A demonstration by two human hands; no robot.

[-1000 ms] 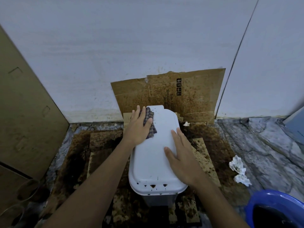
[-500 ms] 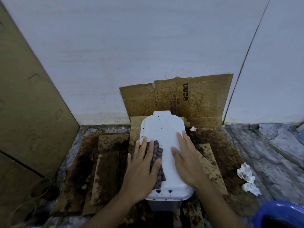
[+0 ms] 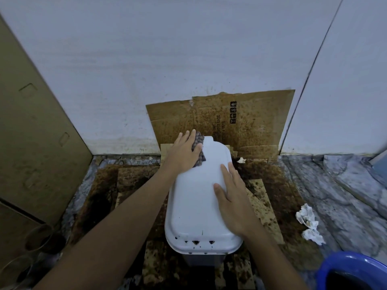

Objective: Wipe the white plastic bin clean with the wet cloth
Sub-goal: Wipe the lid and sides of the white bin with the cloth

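Cloth (image 3: 199, 140) under flat left hand (image 3: 184, 154) (on bin (image 3: 196, 208))

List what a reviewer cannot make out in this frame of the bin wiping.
Head view only.
Cloth: mostly covered by the left hand; whether it is wet cannot be told.
White bin: its sides are hidden under its own lid, and the right hand covers part of the lid.
Blue basin: cut off by the bottom-right corner; its contents show only as dark.
Cardboard print: too small and blurred to read.
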